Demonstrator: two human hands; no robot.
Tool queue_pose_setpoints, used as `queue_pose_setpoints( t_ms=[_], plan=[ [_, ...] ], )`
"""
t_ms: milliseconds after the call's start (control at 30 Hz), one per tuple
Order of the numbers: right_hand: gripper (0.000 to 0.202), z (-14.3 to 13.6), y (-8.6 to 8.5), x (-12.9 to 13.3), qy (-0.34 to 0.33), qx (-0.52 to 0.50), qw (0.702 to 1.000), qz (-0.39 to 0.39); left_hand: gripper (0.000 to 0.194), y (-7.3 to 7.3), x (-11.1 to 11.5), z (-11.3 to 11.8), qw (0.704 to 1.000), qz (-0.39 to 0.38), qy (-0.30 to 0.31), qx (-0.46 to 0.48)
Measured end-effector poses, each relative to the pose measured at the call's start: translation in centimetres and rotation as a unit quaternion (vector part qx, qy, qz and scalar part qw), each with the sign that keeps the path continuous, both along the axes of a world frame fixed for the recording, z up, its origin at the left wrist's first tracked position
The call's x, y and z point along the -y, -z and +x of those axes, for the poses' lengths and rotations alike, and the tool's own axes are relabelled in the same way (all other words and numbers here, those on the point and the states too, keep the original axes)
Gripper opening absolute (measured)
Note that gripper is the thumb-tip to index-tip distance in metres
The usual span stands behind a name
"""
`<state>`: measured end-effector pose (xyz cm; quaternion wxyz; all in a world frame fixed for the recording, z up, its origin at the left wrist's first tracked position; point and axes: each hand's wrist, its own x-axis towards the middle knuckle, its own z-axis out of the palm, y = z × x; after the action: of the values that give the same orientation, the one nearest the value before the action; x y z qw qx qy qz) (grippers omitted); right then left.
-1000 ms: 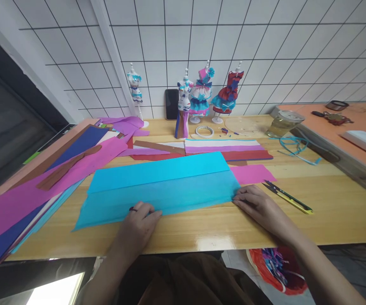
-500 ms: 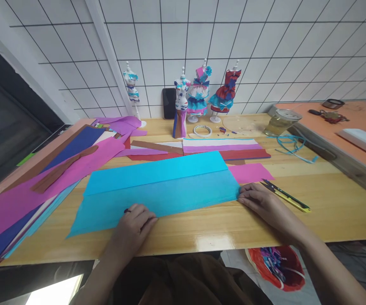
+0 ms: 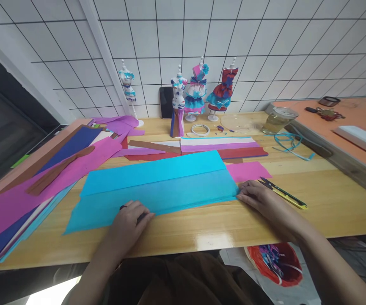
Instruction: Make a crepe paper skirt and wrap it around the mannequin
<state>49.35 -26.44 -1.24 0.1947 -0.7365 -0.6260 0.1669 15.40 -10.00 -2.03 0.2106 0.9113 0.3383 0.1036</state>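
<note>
A wide sheet of bright blue crepe paper [image 3: 157, 186] lies across the wooden table, with a crease running along its length and a narrow turned-up strip along the near edge. My left hand [image 3: 133, 218], a dark ring on one finger, is closed at the middle of that near edge, thumb and fingers pressed on the paper. At the near right corner, my right hand [image 3: 252, 195] pinches the sheet between thumb and fingers. A yellow utility knife [image 3: 289, 200] and black snips [image 3: 274, 186] lie just beyond the right hand. Pink paper [image 3: 249, 171] sticks out behind the blue sheet.
Layered coloured papers [image 3: 59, 169] fill the left side. Several small dressed mannequins [image 3: 178, 99] stand at the tiled wall beside a phone [image 3: 166, 102]. A tape roll [image 3: 200, 130], blue glasses [image 3: 292, 144] and a cup [image 3: 278, 120] sit behind. A red bin [image 3: 292, 264] is below the table.
The view has shifted slightly. Both hands keep their places on the near edge of the blue paper, where the turned-up strip at the right now shows more plainly.
</note>
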Motion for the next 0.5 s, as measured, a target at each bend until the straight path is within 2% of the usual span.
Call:
queue_pose_setpoints(
  t_ms=[267,500],
  plan=[
    [0.029,0.60,0.58,-0.16,0.004,0.012,1.000,-0.016,0.031,0.09,-0.41,0.08,0.999,0.031,0.014,-0.031],
    [0.030,0.62,0.92,-0.24,0.033,0.040,0.999,-0.016,0.032,-0.15,-0.30,0.17,0.999,0.027,-0.009,-0.038]
  ],
)
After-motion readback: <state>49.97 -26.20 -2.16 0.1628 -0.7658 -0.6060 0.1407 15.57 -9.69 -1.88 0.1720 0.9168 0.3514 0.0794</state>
